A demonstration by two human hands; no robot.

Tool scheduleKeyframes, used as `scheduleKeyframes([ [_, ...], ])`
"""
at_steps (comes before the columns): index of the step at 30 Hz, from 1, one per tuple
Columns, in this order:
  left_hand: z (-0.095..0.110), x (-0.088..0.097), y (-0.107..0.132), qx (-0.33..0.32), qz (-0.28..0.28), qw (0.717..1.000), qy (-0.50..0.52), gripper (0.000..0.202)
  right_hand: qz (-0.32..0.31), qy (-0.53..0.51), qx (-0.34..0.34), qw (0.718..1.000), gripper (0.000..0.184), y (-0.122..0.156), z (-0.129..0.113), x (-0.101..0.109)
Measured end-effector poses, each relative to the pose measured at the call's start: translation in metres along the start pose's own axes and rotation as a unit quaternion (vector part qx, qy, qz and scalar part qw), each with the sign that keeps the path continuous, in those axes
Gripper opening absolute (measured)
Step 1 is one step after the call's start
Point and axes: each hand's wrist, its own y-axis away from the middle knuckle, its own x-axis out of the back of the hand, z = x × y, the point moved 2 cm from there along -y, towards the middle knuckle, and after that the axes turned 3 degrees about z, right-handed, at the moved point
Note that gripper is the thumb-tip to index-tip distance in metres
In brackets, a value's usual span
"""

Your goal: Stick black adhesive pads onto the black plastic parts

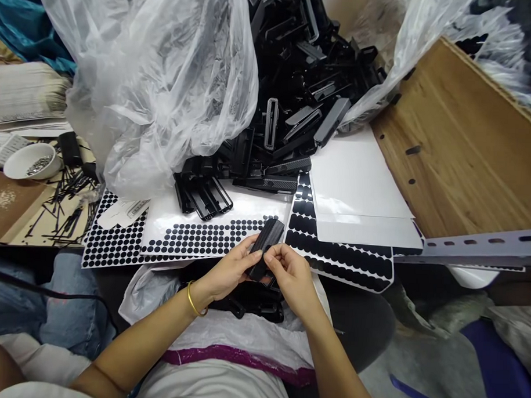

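A long black plastic part (pixel 269 236) with a carbon-fibre pattern is gripped by my left hand (pixel 231 272), thumb on top. My right hand (pixel 291 276) is at the part's near end, thumb and forefinger pinched together; whatever lies between the fingertips is too small to make out. Just beyond my hands is a white sheet of round black stickers (pixel 194 238), with part of its backing bare. A second sheet of black dots (pixel 333 253) extends to the right, partly under white paper (pixel 357 185). Below my hands, an open white bag (pixel 247 332) on my lap holds more black parts.
A large heap of black plastic parts (pixel 291 78) spills from a clear plastic bag (pixel 173 91). At right stands a wooden board (pixel 463 136) above a slotted metal edge (pixel 486 244). A white bowl (pixel 32 161) of small metal pieces is at left; another person's jeans (pixel 70 308) show below.
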Motion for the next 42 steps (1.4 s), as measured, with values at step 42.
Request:
scheduleKeyframes([
  [42,0.066,0.029,-0.015,-0.271,0.255,0.756,-0.538,0.034,0.170,0.301,0.193,0.918,0.014,-0.012,0.003,0.011],
])
